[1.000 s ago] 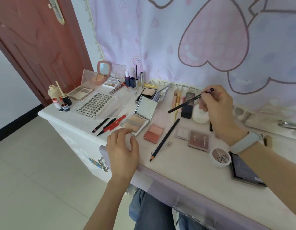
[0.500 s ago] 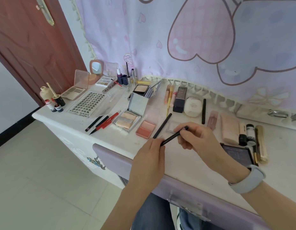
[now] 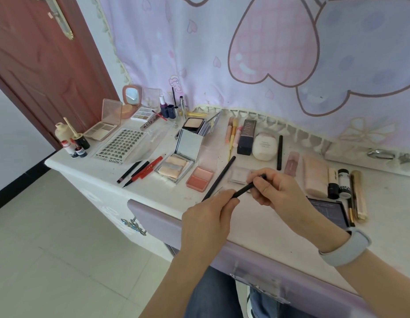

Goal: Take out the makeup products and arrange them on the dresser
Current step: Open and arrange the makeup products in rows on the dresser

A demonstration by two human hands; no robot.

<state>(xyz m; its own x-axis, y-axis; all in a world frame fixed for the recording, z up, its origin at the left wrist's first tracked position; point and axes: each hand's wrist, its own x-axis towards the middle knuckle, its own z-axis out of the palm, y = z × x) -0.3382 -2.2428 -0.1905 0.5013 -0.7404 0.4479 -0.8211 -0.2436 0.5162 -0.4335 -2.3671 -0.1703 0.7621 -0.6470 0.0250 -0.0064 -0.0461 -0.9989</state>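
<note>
Both hands, left hand [image 3: 211, 216] and right hand [image 3: 271, 188], pinch a slim black makeup pencil [image 3: 246, 188] just beside the peach blush palette [image 3: 199, 179]; probably light, stiff, slippery, so grip mid-barrel.

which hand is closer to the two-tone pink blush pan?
Left. The left hand sits just below and right of the blush pan, gripping the black pencil; the right hand holds the pencil's other end farther right.

Forearms bare, no sleeves visible. Pale grey-blue wristband [image 3: 345, 250] on right wrist. Blue denim trousers [image 3: 213, 294] at lower frame edge.
</note>
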